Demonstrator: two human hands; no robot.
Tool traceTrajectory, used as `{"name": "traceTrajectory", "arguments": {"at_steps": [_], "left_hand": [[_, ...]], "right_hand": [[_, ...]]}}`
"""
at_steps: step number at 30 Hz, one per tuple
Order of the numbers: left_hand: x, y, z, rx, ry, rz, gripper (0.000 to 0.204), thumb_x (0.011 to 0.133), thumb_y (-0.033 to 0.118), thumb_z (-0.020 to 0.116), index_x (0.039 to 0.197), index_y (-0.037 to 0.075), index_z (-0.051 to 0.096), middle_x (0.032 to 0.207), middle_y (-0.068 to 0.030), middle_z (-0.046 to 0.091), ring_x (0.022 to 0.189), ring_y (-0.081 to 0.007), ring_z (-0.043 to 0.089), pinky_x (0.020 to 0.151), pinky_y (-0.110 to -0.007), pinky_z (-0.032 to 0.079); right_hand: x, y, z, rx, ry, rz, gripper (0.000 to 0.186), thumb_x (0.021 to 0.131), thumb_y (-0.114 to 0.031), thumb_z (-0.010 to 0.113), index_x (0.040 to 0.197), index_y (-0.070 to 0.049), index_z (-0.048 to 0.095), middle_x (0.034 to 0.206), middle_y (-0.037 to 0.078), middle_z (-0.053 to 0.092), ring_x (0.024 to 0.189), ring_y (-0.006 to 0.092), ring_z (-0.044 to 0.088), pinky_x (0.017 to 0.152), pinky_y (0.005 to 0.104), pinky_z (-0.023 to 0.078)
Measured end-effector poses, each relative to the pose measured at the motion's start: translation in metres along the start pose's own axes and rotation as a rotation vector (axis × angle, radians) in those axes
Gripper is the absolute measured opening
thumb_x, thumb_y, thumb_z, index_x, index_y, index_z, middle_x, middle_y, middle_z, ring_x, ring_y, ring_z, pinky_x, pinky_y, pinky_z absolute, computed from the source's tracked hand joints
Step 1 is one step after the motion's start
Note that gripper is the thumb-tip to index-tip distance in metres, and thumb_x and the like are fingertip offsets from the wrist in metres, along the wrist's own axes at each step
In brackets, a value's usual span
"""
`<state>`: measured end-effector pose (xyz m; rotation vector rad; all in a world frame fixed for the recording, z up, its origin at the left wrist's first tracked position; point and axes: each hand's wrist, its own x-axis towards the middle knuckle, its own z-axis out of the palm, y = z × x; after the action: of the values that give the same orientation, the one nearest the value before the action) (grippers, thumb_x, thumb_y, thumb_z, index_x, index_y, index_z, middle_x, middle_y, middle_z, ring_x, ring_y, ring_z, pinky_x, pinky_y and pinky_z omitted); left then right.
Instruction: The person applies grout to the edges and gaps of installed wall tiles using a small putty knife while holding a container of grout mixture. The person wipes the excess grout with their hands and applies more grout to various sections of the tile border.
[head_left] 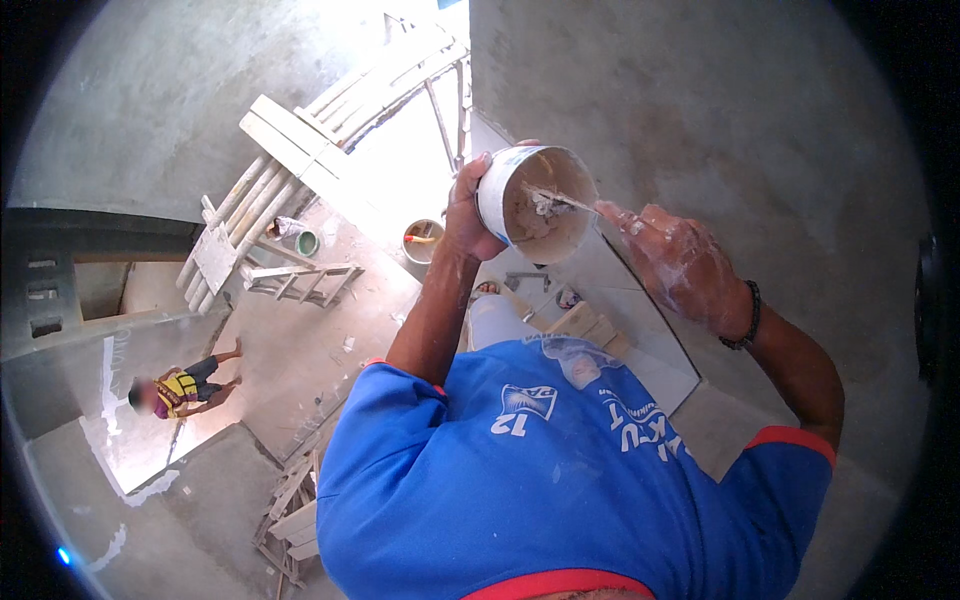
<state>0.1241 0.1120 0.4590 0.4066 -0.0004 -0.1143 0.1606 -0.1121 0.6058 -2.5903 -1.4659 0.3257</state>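
Note:
My left hand (466,213) grips a white plastic bucket (572,238) from its left side, holding it raised and tilted so its mouth faces me. Lumpy whitish paste (540,212) lies inside and clings to the walls. A thin putty knife (575,202), smeared with paste, reaches over the right rim into the bucket. Its other end is closed in the fingers of my right hand (685,262), which is coated with white residue and wears a dark bracelet. The fingers hide the tool's handle.
A bare plastered wall (700,110) rises close on my right. Below are another bucket (421,252) with an orange-handled tool, a green-lined bucket (307,243), a wooden trestle (300,283), pole scaffolding (262,195) and stacked timber (290,515). Another person (185,388) is at the lower left.

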Motion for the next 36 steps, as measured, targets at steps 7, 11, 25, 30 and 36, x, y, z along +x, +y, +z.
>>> {"name": "traceTrajectory", "arguments": {"at_steps": [7, 11, 25, 30, 36], "left_hand": [[-0.001, -0.005, -0.002, -0.070, -0.051, -0.021, 0.064, 0.087, 0.049, 0.042, 0.132, 0.003, 0.042, 0.124, -0.0187, 0.053, 0.113, -0.0307, 0.054, 0.095, -0.046, 0.045], [-0.003, -0.008, -0.003, -0.120, 0.055, 0.000, 0.068, 0.089, 0.053, 0.037, 0.134, 0.001, 0.040, 0.129, -0.0206, 0.050, 0.115, -0.0345, 0.052, 0.097, -0.051, 0.042], [0.010, -0.017, 0.012, 0.027, 0.143, 0.092, 0.060, 0.085, 0.044, 0.047, 0.131, 0.006, 0.043, 0.121, -0.0153, 0.055, 0.111, -0.0294, 0.055, 0.093, -0.046, 0.047], [0.010, -0.019, -0.001, 0.082, 0.150, 0.035, 0.062, 0.086, 0.047, 0.046, 0.130, 0.004, 0.043, 0.122, -0.0163, 0.054, 0.108, -0.0299, 0.057, 0.092, -0.046, 0.048], [0.007, -0.025, -0.009, -0.050, 0.157, -0.042, 0.061, 0.085, 0.046, 0.048, 0.128, 0.003, 0.046, 0.118, -0.0153, 0.057, 0.106, -0.0292, 0.058, 0.092, -0.045, 0.048]], "right_hand": [[-0.003, 0.027, 0.010, 0.695, -0.221, 0.212, 0.043, 0.091, -0.009, 0.046, 0.133, 0.001, 0.044, 0.067, 0.007, 0.054, 0.057, 0.0152, 0.054, 0.054, 0.0309, 0.048], [-0.005, 0.014, -0.008, 1.021, -0.348, 0.465, 0.045, 0.093, -0.014, 0.043, 0.135, 0.003, 0.040, 0.069, 0.002, 0.052, 0.058, 0.0071, 0.048, 0.053, 0.0232, 0.045], [-0.012, 0.028, 0.024, 0.120, 0.160, -0.136, 0.042, 0.083, -0.004, 0.056, 0.124, 0.002, 0.050, 0.074, 0.020, 0.057, 0.067, 0.0335, 0.057, 0.061, 0.0432, 0.046], [-0.017, 0.026, 0.010, 0.017, -0.100, -0.117, 0.041, 0.082, -0.005, 0.058, 0.122, 0.001, 0.053, 0.073, 0.018, 0.059, 0.066, 0.0320, 0.057, 0.061, 0.0428, 0.047], [-0.007, 0.047, 0.003, 0.554, -0.334, 0.089, 0.040, 0.091, -0.013, 0.050, 0.128, 0.002, 0.048, 0.071, 0.008, 0.060, 0.053, 0.0118, 0.052, 0.051, 0.0273, 0.046]]}}
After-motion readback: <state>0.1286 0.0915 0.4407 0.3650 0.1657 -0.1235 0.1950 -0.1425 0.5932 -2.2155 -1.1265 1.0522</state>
